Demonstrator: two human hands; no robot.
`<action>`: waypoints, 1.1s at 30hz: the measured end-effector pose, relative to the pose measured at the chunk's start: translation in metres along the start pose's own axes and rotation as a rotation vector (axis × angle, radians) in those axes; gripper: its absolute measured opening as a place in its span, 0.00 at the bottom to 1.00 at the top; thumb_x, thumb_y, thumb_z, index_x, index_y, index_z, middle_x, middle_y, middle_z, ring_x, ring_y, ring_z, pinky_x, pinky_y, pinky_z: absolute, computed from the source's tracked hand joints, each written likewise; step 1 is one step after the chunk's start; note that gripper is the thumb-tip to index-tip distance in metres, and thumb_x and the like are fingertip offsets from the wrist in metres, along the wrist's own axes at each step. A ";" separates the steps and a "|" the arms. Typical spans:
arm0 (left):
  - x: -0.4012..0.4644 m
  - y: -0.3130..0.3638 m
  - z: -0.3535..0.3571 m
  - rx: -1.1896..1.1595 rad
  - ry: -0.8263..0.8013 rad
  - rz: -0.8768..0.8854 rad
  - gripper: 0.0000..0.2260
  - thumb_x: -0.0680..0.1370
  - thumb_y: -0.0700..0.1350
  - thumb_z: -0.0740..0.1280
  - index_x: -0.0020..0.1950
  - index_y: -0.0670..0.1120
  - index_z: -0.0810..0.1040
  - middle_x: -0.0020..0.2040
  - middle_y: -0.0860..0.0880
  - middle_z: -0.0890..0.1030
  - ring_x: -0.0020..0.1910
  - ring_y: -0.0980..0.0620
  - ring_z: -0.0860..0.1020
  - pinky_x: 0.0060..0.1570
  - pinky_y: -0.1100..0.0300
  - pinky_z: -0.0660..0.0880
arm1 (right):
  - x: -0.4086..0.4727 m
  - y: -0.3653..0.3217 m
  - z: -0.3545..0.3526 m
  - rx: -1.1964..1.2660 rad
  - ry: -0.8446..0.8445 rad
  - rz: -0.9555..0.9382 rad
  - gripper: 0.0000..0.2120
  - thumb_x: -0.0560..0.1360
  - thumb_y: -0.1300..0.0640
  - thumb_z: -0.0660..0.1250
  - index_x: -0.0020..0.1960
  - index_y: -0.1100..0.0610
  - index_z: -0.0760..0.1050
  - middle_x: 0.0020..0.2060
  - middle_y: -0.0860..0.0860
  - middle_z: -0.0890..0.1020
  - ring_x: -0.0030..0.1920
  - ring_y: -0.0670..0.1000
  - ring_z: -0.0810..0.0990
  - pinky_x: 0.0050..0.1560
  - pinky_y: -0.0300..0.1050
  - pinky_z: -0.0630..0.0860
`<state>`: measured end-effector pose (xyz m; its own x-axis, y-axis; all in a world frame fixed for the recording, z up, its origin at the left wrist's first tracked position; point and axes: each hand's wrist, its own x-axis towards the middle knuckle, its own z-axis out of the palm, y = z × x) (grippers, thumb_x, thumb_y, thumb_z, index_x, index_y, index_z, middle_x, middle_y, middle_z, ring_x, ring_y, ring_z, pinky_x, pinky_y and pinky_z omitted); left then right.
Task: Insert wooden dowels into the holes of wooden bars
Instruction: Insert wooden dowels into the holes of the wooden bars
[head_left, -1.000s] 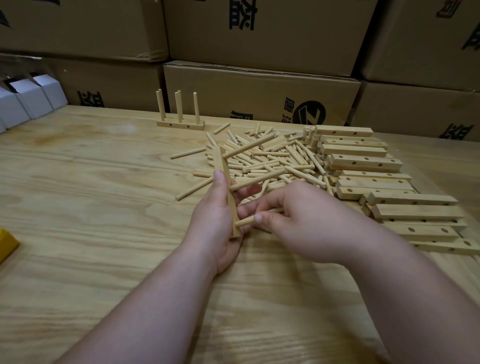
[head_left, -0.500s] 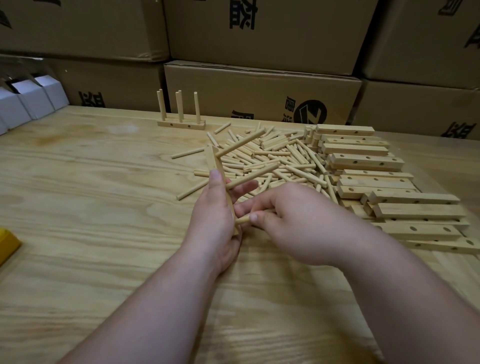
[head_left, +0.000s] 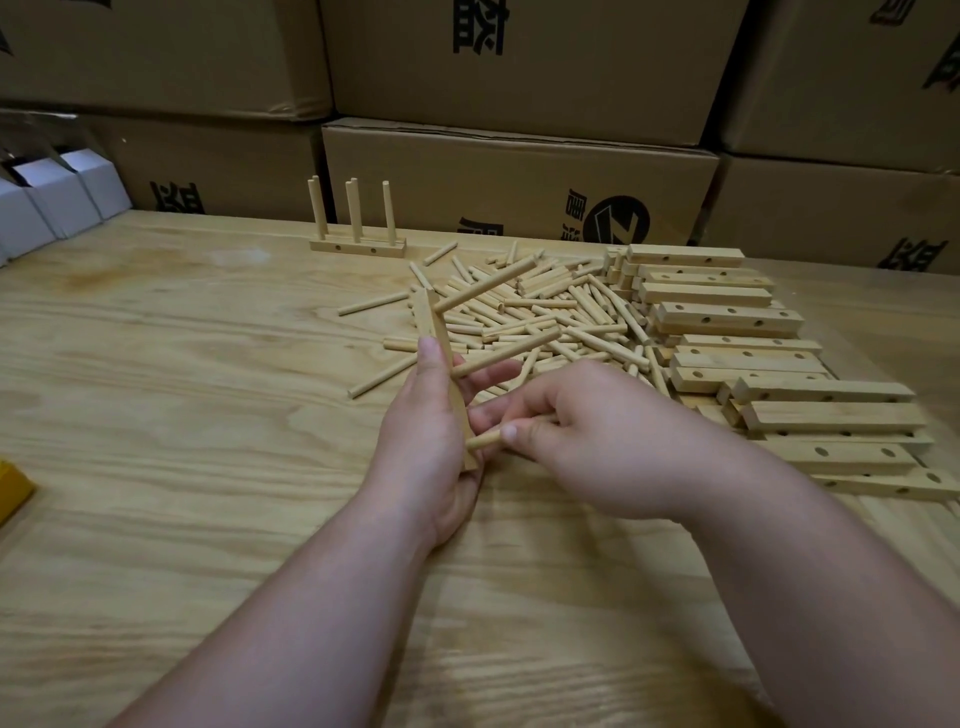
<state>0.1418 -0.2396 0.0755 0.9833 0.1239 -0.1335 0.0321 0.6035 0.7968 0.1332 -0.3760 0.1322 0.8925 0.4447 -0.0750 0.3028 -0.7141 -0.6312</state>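
Fingers (head_left: 488, 375) of the left hand (head_left: 431, 431) wrap a wooden bar (head_left: 441, 358) held nearly on end above the surface (head_left: 182, 415), thumb along its left face and the other fingers curled behind it. Those of the right hand (head_left: 587, 441) pinch a third dowel (head_left: 483, 440) near its end, its tip right at the bar's lowest hole; whether it has entered yet, I cannot tell.

Judged by size of what lies about, most of the job is ahead. A stack of bars (head_left: 753, 358) with empty holes covers the right side of the surface, well over a dozen by the look of it. Next to it, at centre, lies a loose heap of dowels (head_left: 545, 317), far more than have been used. At the far edge stands one finished bar (head_left: 357, 248) with its dowels upright. The bar in hand is the smallest share: two dowels (head_left: 498, 353) already stick out of it toward the right, one near its far end and one at its middle, leaving the near hole to fill.
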 end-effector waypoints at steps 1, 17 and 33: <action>0.000 0.000 0.000 -0.014 -0.003 0.007 0.20 0.84 0.62 0.53 0.59 0.47 0.71 0.45 0.46 0.88 0.40 0.46 0.87 0.27 0.59 0.78 | 0.000 0.002 -0.001 0.074 -0.009 0.010 0.09 0.80 0.53 0.66 0.47 0.50 0.85 0.50 0.33 0.84 0.52 0.36 0.80 0.59 0.44 0.76; 0.001 -0.006 0.001 -0.121 -0.173 -0.058 0.10 0.85 0.44 0.59 0.66 0.47 0.72 0.60 0.42 0.84 0.62 0.40 0.82 0.58 0.41 0.80 | 0.013 0.030 -0.012 0.699 0.687 0.180 0.07 0.75 0.54 0.74 0.52 0.50 0.78 0.41 0.51 0.86 0.36 0.48 0.85 0.34 0.42 0.80; 0.004 -0.001 -0.003 -0.147 -0.265 0.005 0.12 0.85 0.43 0.58 0.69 0.47 0.69 0.63 0.49 0.83 0.65 0.51 0.80 0.68 0.44 0.73 | 0.002 0.010 -0.009 0.332 0.359 0.092 0.03 0.73 0.50 0.75 0.43 0.41 0.85 0.36 0.41 0.85 0.35 0.37 0.81 0.31 0.32 0.74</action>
<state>0.1455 -0.2373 0.0720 0.9965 -0.0707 0.0441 0.0196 0.7131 0.7008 0.1413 -0.3873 0.1327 0.9870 0.1322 0.0915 0.1465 -0.5048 -0.8507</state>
